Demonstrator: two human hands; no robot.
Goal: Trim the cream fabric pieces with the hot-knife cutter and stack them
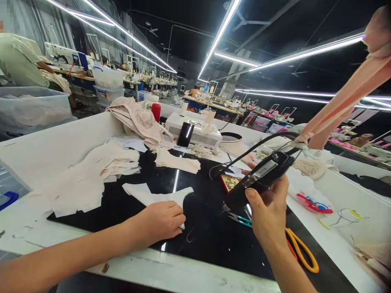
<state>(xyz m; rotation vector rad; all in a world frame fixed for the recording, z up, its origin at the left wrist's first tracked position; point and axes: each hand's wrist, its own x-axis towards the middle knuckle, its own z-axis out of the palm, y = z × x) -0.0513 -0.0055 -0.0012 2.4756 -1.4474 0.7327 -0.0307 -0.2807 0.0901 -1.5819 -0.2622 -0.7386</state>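
Note:
My left hand [166, 219] rests on the black work surface [210, 240], its curled fingers closed on the lower edge of a white cut fabric piece [152, 198]. In my right hand [270, 209] is a black corded electric clipper [264, 171], held above the surface with its head tilted down to the left. A pink fabric strip [339, 95] is tied at the clipper's upper end. Under it lie teal thread snips [241, 219], partly hidden. Yellow-orange-handled scissors [305, 252] lie by my right wrist. Beyond my left hand is another cream fabric piece [177, 161].
Stacked cream fabric pieces [82, 179] lie at left, with bra cups [137, 118] behind. A phone [185, 134] leans on a white vented box [201, 132] beside a red thread cone [156, 112]. White side panels [55, 142] edge the table. A person [21, 61] sits at far left.

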